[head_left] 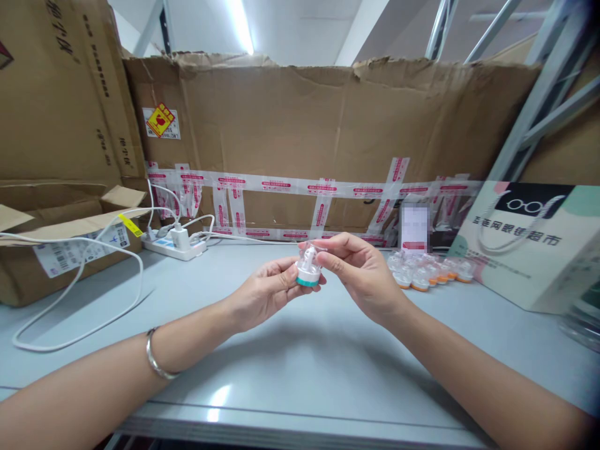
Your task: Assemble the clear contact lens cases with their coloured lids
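A small contact lens cleaner [308, 275] with a white and teal base and a clear dome is held up above the table, upright. My left hand [265, 287] is closed around its base, thumb in front and fingers behind. On the clear dome, my right hand [360, 269] pinches with thumb and index finger. To the right of my hands, a group of similar cleaners with clear tops and orange bases [419, 281] stands on the table.
An open cardboard box [60, 250] and a power strip [175, 244] with white cables stand at the left. A large taped carton [290, 125] walls off the back. At right are a paper bag [520, 269], metal shelf posts [529, 112] and a phone-like panel [415, 228].
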A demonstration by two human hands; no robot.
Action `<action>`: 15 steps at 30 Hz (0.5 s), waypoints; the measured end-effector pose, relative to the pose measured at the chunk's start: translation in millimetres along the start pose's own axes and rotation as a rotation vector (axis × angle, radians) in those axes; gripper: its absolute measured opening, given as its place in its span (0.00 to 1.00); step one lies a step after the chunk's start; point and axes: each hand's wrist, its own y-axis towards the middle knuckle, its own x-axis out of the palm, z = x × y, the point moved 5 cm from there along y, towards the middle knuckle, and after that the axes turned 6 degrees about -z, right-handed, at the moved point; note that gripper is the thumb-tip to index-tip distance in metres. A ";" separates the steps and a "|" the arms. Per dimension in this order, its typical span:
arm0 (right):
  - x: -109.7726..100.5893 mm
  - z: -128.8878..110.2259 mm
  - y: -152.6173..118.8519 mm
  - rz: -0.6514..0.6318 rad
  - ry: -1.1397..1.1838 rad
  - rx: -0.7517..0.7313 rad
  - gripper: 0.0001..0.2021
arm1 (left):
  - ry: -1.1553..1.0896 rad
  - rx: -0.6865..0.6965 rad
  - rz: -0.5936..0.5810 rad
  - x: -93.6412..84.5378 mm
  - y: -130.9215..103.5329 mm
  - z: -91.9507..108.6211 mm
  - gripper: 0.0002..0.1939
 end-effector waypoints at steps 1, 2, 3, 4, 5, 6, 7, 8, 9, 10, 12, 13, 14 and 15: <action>-0.3 -0.9 -0.2 -0.005 -0.028 -0.007 0.05 | 0.008 0.004 -0.001 0.0 -0.2 0.5 0.11; -0.8 -1.9 -0.5 -0.010 -0.058 -0.012 0.05 | 0.015 0.008 -0.002 0.0 -0.4 0.9 0.11; -1.3 -2.9 -0.7 -0.015 -0.088 -0.014 0.05 | 0.024 0.011 -0.002 -0.1 -0.7 1.3 0.11; -1.9 -3.9 -1.0 -0.021 -0.113 -0.015 0.05 | 0.035 0.012 -0.004 -0.3 -1.1 1.7 0.12; -2.4 -5.1 -1.3 -0.026 -0.133 -0.015 0.05 | 0.047 0.010 -0.007 -0.3 -1.4 2.1 0.12; -2.6 -6.4 -1.6 -0.034 -0.147 -0.016 0.06 | 0.059 0.006 -0.010 -0.4 -1.8 2.4 0.12; -2.6 -7.7 -2.0 -0.042 -0.153 -0.019 0.06 | 0.066 -0.001 -0.014 -0.5 -2.3 2.7 0.12; -2.3 -9.1 -2.4 -0.051 -0.152 -0.024 0.05 | 0.069 -0.012 -0.020 -0.4 -2.8 2.9 0.12; -1.7 -10.3 -2.9 -0.059 -0.146 -0.028 0.05 | 0.068 -0.025 -0.026 -0.4 -3.4 2.9 0.11; -0.9 -11.1 -3.5 -0.068 -0.138 -0.031 0.05 | 0.065 -0.040 -0.032 -0.4 -4.1 2.7 0.11; 1.0 -10.7 -4.7 -0.092 -0.117 -0.031 0.04 | 0.059 -0.072 -0.048 0.0 -5.2 1.5 0.11; 1.7 -9.6 -5.2 -0.102 -0.107 -0.030 0.04 | 0.058 -0.087 -0.058 0.3 -5.6 0.5 0.11; 1.8 -8.1 -5.6 -0.105 -0.104 -0.030 0.04 | 0.056 -0.098 -0.062 0.5 -5.8 -0.4 0.12; 1.1 -6.4 -5.7 -0.101 -0.108 -0.030 0.04 | 0.049 -0.102 -0.057 0.3 -5.6 -1.2 0.12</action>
